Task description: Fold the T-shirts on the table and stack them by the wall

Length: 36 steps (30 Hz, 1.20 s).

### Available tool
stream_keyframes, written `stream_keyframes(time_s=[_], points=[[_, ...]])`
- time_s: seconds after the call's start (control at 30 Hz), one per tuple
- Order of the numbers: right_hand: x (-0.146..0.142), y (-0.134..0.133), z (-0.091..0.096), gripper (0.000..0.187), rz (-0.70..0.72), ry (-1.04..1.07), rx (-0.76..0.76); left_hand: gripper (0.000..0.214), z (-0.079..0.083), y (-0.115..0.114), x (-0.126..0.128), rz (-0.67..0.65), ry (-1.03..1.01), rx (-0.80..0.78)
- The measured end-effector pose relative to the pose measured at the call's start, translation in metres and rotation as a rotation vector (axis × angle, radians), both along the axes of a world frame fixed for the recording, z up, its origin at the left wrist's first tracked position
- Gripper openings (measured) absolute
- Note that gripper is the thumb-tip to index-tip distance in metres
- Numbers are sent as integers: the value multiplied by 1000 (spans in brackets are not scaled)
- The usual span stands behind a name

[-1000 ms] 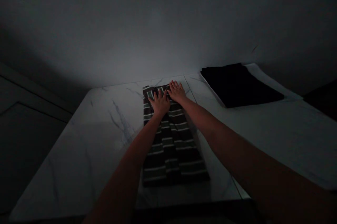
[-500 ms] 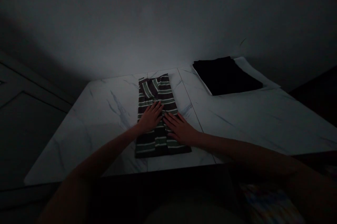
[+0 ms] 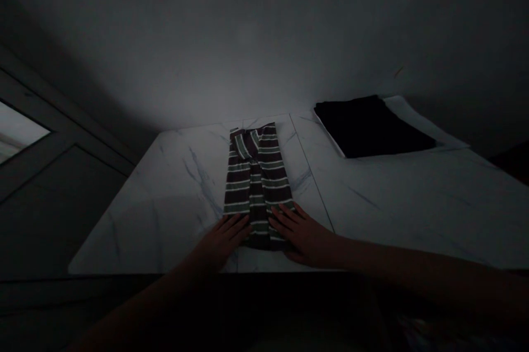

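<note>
A folded dark shirt with pale stripes lies lengthwise on a white marble-patterned table, collar end away from me. My left hand rests flat at the shirt's near left corner, fingers stretched out and touching the hem. Flat on the near right corner lies my right hand, its fingers spread over the cloth. Neither hand grips anything. The room is very dim.
A folded black garment lies on a white sheet at the table's far right. A bare wall stands behind the table. A dark frame with a pale pane shows at the left. The table's near edge runs just below my hands.
Both hands have slid flat along the shirt from its collar end down to its near hem. The view has pulled back and shifted a little.
</note>
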State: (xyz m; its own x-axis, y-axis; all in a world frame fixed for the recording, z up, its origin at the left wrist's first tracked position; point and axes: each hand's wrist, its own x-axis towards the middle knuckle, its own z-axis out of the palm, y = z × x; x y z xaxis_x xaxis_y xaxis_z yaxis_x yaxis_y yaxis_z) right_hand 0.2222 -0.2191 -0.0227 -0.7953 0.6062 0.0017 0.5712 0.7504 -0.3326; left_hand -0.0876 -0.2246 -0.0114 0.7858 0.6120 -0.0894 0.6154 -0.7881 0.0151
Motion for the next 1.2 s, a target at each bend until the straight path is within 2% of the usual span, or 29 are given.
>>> stream_keyframes(time_s=[0.1,0.2,0.27,0.37,0.43,0.57,0.67,0.77,0.83,0.9,0.97,1.03,1.1,1.2], points=[[-8,4,-6,72,-34,-43,63,58,-3,5,1,16,-54,82],[-8,4,-9,60,-61,-13,95,45,4,5,6,43,-144,63],[-3,-1,-9,60,-55,43,66,42,14,2,9,37,-231,-34],[10,-15,-7,76,-36,136,24,46,30,-5,15,52,-360,-239],[17,-24,-8,78,-33,174,64,51,36,-11,18,104,-452,-360],[25,-26,-5,58,23,279,154,55,39,-21,17,231,-668,-592],[31,-5,19,41,-79,393,-15,38,43,-13,9,381,-873,-557],[31,46,57,31,-264,513,-182,25,61,24,4,550,-1023,-590],[21,99,75,28,-349,635,-163,27,75,68,3,635,-1126,-583],[2,160,79,27,-457,753,-126,31,81,121,4,700,-1244,-463],[-21,215,70,25,-637,741,-103,34,75,175,6,771,-1290,-357],[-45,256,52,24,-809,602,-91,34,58,221,9,880,-1259,-275],[-62,278,33,24,-911,494,-88,32,36,253,13,1001,-1167,-173],[-73,285,13,24,-981,422,-90,25,9,273,18,1090,-1065,-66]])
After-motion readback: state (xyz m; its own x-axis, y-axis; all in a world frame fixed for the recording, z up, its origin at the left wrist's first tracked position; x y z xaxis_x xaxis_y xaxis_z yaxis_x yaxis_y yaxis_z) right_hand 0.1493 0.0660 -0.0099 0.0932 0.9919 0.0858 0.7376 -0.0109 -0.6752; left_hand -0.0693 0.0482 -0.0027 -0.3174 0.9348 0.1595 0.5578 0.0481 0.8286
